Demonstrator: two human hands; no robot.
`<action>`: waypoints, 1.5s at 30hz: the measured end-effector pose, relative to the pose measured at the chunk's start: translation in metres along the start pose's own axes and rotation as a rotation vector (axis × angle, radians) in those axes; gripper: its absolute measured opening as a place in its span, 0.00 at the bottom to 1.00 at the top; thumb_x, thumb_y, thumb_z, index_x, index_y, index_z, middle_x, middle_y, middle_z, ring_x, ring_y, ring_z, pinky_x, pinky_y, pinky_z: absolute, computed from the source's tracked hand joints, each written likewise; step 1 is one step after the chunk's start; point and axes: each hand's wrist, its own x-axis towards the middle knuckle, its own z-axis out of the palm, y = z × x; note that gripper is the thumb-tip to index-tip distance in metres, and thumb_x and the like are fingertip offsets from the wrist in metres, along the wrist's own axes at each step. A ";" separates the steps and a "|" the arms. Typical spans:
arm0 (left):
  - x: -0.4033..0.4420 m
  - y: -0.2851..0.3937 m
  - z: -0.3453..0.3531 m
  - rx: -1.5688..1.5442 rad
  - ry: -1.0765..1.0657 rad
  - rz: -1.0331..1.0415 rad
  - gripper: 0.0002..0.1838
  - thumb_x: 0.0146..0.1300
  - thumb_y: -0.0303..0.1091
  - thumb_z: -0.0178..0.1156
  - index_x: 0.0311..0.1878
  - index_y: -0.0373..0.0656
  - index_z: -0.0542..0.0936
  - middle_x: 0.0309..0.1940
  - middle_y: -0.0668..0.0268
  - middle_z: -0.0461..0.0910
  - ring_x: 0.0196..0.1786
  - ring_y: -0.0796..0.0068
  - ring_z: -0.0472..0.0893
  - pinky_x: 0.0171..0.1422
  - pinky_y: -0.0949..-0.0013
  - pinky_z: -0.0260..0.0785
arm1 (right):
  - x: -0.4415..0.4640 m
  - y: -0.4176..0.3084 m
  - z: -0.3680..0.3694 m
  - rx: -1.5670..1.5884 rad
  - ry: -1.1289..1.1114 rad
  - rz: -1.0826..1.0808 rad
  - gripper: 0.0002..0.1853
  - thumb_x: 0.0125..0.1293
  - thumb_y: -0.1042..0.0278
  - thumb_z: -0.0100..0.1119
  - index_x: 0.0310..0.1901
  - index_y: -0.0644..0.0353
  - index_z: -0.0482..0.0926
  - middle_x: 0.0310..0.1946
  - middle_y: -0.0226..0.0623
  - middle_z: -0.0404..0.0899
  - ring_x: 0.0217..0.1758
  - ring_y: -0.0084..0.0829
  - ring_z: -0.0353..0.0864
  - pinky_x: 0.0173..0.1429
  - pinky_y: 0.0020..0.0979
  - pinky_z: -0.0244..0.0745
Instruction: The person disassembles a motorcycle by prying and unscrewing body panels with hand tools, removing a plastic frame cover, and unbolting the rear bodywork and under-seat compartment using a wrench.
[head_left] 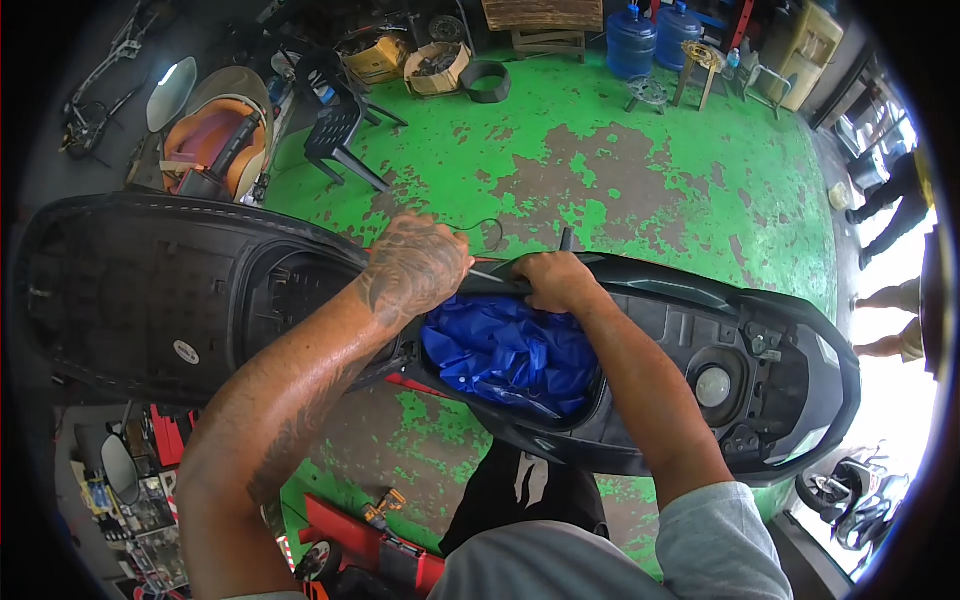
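Observation:
A dark scooter body (645, 440) lies across the view, its seat (120, 290) swung up to the left. A crumpled blue plastic sheet (510, 355) fills the storage compartment. Above the compartment's far rim, my left hand (420, 262) is closed around a tool with a thin metal shaft (488, 275), which looks like a screwdriver; its handle is hidden in the fist. The shaft points toward my right hand (558, 282), whose fingers are curled down at the same rim, beside the blue sheet. What those fingers grip is hidden. A thin black cord (490, 235) loops out beside my left hand.
A black plastic chair (345, 125), boxes of parts (437, 68) and a tyre (487, 82) are across the green floor (720, 215). Blue water bottles (631, 42) stand behind. A drill (382, 508) lies near a red panel (345, 535) below. People's legs (890, 215) show at right.

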 end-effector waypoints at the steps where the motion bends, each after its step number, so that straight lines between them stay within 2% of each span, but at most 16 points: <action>1: -0.002 0.001 -0.005 0.001 0.005 -0.004 0.23 0.63 0.43 0.66 0.56 0.41 0.75 0.40 0.54 0.82 0.43 0.52 0.84 0.48 0.51 0.77 | 0.000 0.000 0.000 -0.001 -0.005 -0.002 0.21 0.49 0.67 0.69 0.50 0.52 0.86 0.43 0.43 0.87 0.51 0.44 0.86 0.56 0.42 0.80; 4: -0.008 0.003 -0.004 -0.214 -0.089 -0.059 0.17 0.62 0.42 0.67 0.47 0.40 0.81 0.40 0.56 0.82 0.44 0.52 0.84 0.49 0.52 0.76 | 0.000 0.000 -0.002 -0.013 -0.016 -0.007 0.22 0.50 0.66 0.69 0.51 0.52 0.85 0.45 0.43 0.87 0.52 0.45 0.86 0.57 0.42 0.80; 6: -0.007 0.001 0.014 -0.017 0.098 0.062 0.17 0.61 0.46 0.67 0.42 0.41 0.83 0.41 0.56 0.82 0.43 0.55 0.84 0.50 0.54 0.75 | -0.001 0.002 -0.004 -0.022 -0.024 -0.008 0.23 0.51 0.65 0.70 0.52 0.52 0.85 0.46 0.43 0.87 0.53 0.45 0.85 0.58 0.42 0.79; 9: -0.006 0.005 0.012 0.166 0.303 0.150 0.18 0.61 0.46 0.68 0.45 0.42 0.81 0.38 0.57 0.83 0.42 0.58 0.84 0.49 0.56 0.75 | 0.001 0.018 -0.009 0.302 -0.003 -0.060 0.22 0.56 0.63 0.68 0.54 0.53 0.84 0.49 0.43 0.86 0.55 0.45 0.84 0.60 0.43 0.78; 12: -0.001 0.003 0.006 0.172 0.219 0.110 0.17 0.61 0.44 0.68 0.45 0.43 0.81 0.35 0.59 0.83 0.39 0.60 0.84 0.49 0.57 0.75 | 0.010 0.030 -0.015 0.509 -0.029 -0.129 0.18 0.62 0.63 0.65 0.54 0.49 0.85 0.51 0.40 0.85 0.57 0.44 0.83 0.62 0.43 0.77; 14: -0.002 0.008 0.008 0.077 0.185 0.047 0.15 0.62 0.44 0.67 0.45 0.43 0.82 0.34 0.61 0.83 0.39 0.60 0.84 0.49 0.57 0.74 | 0.007 0.018 -0.031 0.139 -0.104 -0.198 0.14 0.63 0.65 0.63 0.51 0.44 0.87 0.50 0.38 0.85 0.57 0.43 0.83 0.60 0.42 0.78; 19: -0.001 0.006 0.010 -0.110 -0.045 0.050 0.14 0.66 0.44 0.62 0.45 0.46 0.83 0.33 0.61 0.83 0.34 0.59 0.84 0.45 0.57 0.73 | 0.033 0.009 -0.037 -0.065 -0.244 -0.205 0.14 0.60 0.65 0.67 0.47 0.40 0.89 0.45 0.33 0.87 0.49 0.40 0.87 0.52 0.43 0.81; 21: -0.001 0.013 0.030 0.061 0.315 -0.005 0.12 0.66 0.42 0.60 0.41 0.45 0.84 0.35 0.59 0.82 0.34 0.60 0.85 0.42 0.57 0.74 | 0.041 0.006 -0.037 -0.091 -0.310 -0.177 0.15 0.58 0.66 0.69 0.47 0.41 0.89 0.42 0.32 0.88 0.46 0.38 0.88 0.49 0.43 0.82; 24: -0.005 0.014 0.027 0.377 0.338 0.080 0.09 0.63 0.39 0.60 0.34 0.46 0.86 0.30 0.61 0.83 0.31 0.63 0.85 0.37 0.57 0.75 | 0.049 -0.001 -0.040 -0.219 -0.311 -0.252 0.16 0.55 0.67 0.71 0.47 0.41 0.89 0.37 0.30 0.89 0.41 0.35 0.89 0.44 0.42 0.83; 28: -0.019 0.015 0.033 0.075 0.338 0.051 0.12 0.65 0.40 0.60 0.28 0.49 0.86 0.22 0.65 0.84 0.29 0.66 0.86 0.34 0.60 0.75 | 0.058 0.000 -0.038 -0.236 -0.377 -0.272 0.15 0.54 0.66 0.69 0.45 0.43 0.90 0.35 0.27 0.90 0.40 0.30 0.90 0.43 0.38 0.82; 30: -0.028 0.014 0.051 -0.034 0.432 -0.042 0.13 0.68 0.43 0.59 0.29 0.50 0.85 0.17 0.67 0.82 0.25 0.66 0.86 0.31 0.61 0.75 | 0.060 0.006 -0.033 -0.219 -0.390 -0.295 0.14 0.54 0.65 0.68 0.45 0.44 0.90 0.34 0.26 0.90 0.39 0.29 0.90 0.42 0.38 0.82; 33: -0.086 0.009 0.044 -0.235 0.434 -0.242 0.15 0.72 0.45 0.58 0.32 0.48 0.83 0.19 0.64 0.83 0.26 0.64 0.86 0.31 0.61 0.76 | 0.058 0.011 -0.030 -0.149 -0.382 -0.295 0.11 0.52 0.64 0.71 0.39 0.44 0.89 0.35 0.29 0.86 0.43 0.38 0.87 0.45 0.44 0.80; 36: -0.149 0.018 0.080 -0.417 0.429 -0.453 0.15 0.73 0.45 0.57 0.32 0.47 0.81 0.18 0.59 0.82 0.23 0.59 0.85 0.29 0.56 0.77 | 0.054 0.002 -0.037 -0.229 -0.338 -0.428 0.11 0.56 0.65 0.65 0.41 0.47 0.88 0.35 0.26 0.89 0.41 0.32 0.89 0.43 0.39 0.82; 39: -0.214 0.057 0.149 -0.566 0.513 -0.598 0.16 0.74 0.44 0.56 0.31 0.47 0.78 0.20 0.56 0.81 0.24 0.52 0.83 0.29 0.52 0.75 | 0.056 -0.009 -0.044 -0.341 -0.359 -0.508 0.09 0.57 0.66 0.64 0.40 0.48 0.86 0.39 0.30 0.87 0.44 0.38 0.88 0.45 0.43 0.81; 41: -0.258 0.094 0.192 -0.757 0.297 -0.699 0.16 0.74 0.45 0.55 0.32 0.46 0.79 0.22 0.54 0.81 0.26 0.49 0.83 0.30 0.49 0.74 | 0.062 -0.013 -0.041 -0.409 -0.501 -0.475 0.10 0.58 0.66 0.63 0.43 0.49 0.84 0.44 0.33 0.84 0.49 0.43 0.85 0.46 0.47 0.79; 45: -0.336 0.184 0.306 -0.773 -0.045 -0.925 0.20 0.74 0.51 0.50 0.34 0.47 0.81 0.24 0.53 0.82 0.31 0.45 0.84 0.36 0.42 0.75 | 0.061 -0.013 -0.038 -0.402 -0.512 -0.458 0.13 0.59 0.66 0.63 0.46 0.49 0.82 0.46 0.33 0.82 0.50 0.44 0.84 0.47 0.48 0.79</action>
